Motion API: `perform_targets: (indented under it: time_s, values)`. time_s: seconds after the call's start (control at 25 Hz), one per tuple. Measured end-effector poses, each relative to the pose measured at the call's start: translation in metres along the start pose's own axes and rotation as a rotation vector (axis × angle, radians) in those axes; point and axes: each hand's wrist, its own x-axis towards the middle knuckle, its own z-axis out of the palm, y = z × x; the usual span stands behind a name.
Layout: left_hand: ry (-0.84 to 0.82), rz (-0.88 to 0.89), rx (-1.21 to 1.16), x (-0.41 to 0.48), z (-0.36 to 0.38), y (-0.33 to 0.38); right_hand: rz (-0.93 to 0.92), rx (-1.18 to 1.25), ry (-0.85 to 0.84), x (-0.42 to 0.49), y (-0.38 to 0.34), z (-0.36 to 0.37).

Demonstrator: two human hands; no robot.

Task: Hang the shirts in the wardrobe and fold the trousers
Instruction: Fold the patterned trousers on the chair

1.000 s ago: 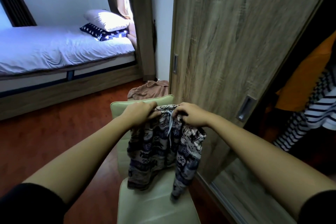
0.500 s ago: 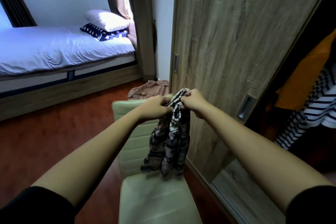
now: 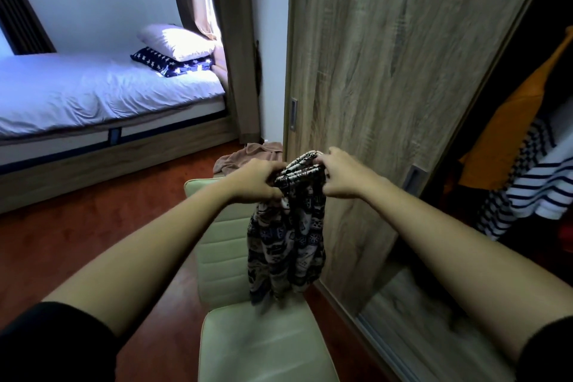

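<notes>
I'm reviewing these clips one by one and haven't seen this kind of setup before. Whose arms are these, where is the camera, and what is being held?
There is no machine here. A person wears a wide-angle camera on the head, looking forward and down, so both bare forearms reach into the picture from the bottom corners. The left hand and the right hand are both closed on the bunched waistband of a pair of patterned trousers, dark with pale motifs. The trousers hang down in front of a cream chair, their lower end just above or brushing the seat. To the right is a wooden sliding wardrobe door, and past it an orange garment and a striped shirt hang inside. A brown garment lies on the floor behind the chair, and a bed stands at the left.
</notes>
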Motion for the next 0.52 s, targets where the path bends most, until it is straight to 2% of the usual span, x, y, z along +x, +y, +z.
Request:
perform_targets:
  time_s: [0.04,0.08,0.16,0.24,0.36,0.52]
  values:
    - [-0.037,0.006,-0.011,-0.001,-0.006,-0.003,-0.076,-0.268,0.013,-0.004,0.009,0.0]
    - [-0.065,0.011,-0.001,-0.002,-0.01,-0.005,-0.134,-0.437,0.066,-0.008,0.012,-0.001]
    - [-0.064,0.019,0.088,-0.004,-0.011,-0.003,-0.258,-0.443,0.154,-0.011,0.013,0.001]
    - [0.06,0.038,0.271,-0.003,-0.012,0.003,-0.35,-0.089,0.165,-0.013,0.014,0.002]
    - [0.209,0.152,0.503,-0.005,-0.015,0.011,-0.347,0.444,0.136,-0.013,0.015,-0.001]
    - [0.221,0.092,0.445,-0.013,-0.023,0.018,-0.277,0.705,0.217,-0.006,0.014,0.006]
